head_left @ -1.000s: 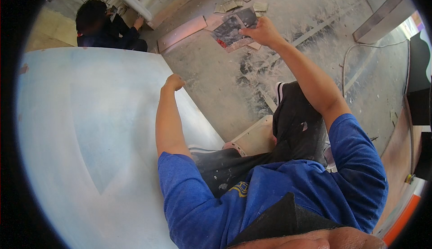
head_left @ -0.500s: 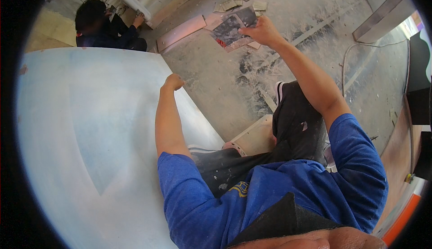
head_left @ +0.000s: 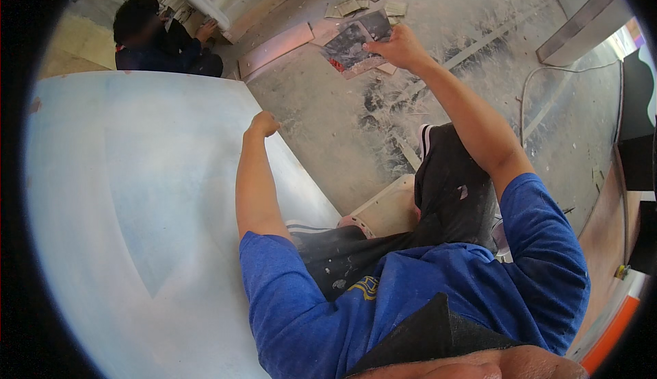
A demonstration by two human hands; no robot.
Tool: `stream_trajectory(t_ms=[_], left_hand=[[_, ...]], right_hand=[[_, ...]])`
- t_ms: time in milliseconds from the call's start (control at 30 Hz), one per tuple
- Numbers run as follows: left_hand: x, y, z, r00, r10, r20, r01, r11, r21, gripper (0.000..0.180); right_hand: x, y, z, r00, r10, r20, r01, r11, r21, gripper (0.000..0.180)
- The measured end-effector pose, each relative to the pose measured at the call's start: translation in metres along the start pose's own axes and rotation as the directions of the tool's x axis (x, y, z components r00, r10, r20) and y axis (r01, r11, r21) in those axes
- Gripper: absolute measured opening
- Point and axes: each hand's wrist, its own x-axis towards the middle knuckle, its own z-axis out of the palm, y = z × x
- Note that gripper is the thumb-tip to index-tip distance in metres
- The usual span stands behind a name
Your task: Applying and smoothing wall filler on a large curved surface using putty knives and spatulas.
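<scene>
The right hand (head_left: 405, 47) is closed, thumb and fingers pinching the edge of 1 dark sheet (head_left: 350, 45) out over the dusty floor (head_left: 321, 149); whether the sheet touches the floor is hard to tell. The left hand (head_left: 262, 125) bends at the edge of the white panel (head_left: 178, 173), most fingers hidden, so I cannot tell how open it is. The panel's bottom is cut off, and it hides the lower body of 1 co-worker (head_left: 171, 56).

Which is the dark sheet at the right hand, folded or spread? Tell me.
The sheet seems spread: its broad dark face shows beside the right hand. Whether any edge folds underneath, I cannot tell.
</scene>
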Motion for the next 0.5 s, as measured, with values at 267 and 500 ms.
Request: stream_trajectory(t_ms=[267, 500], left_hand=[[-0.002, 0.003, -0.003, 1.000, 0.011, -0.007, -0.010, 1.000, 0.025, 0.038], [-0.002, 0.001, -0.002, 0.999, 0.033, -0.035, -0.032, 0.999, 0.031, 0.038]], right_hand=[[-0.004, -0.013, -0.005, 0.998, 0.065, 0.016, -0.064, 0.995, -0.071, 0.028], [-0.004, -0.007, -0.003, 1.000, -0.024, -0.011, 0.024, 0.999, -0.030, 0.027]])
